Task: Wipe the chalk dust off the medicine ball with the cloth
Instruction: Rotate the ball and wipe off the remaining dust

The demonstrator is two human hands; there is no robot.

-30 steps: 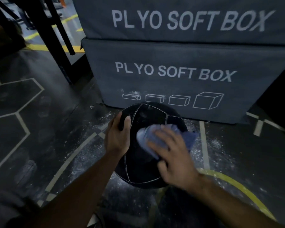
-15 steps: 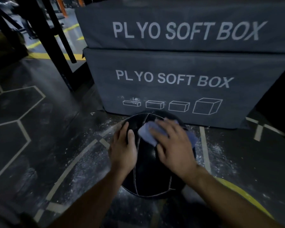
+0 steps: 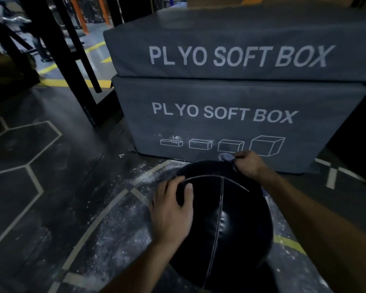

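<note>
Dark gym flooring (image 3: 57,208) with pale hexagon lines and a scatter of white chalk powder carries everything I see from the head camera. On it sits the medicine ball (image 3: 222,216), black with thin light seams, low in the middle of my view and just in front of two stacked grey plyo boxes (image 3: 230,115). My left hand (image 3: 171,212) lies spread on the ball's near left shoulder, fingers relaxed and straight over a seam; I judge it is there to stop the ball rolling while the other hand works. My right hand (image 3: 249,166) reaches over the far top edge, its grip curled round the cloth (image 3: 226,157), a pale blue wad of which only a small bunch shows past the knuckles. That reach suggests the wipe is on the side facing the boxes, which I cannot see from here. The near face of the ball looks mostly dark and clean, though the light is poor. No container is in use: the boxes are closed soft blocks, one printed with size outlines, and hold nothing visible. Behind them, at upper left, stand black rack uprights (image 3: 72,66) and yellow floor tape (image 3: 72,82).
</note>
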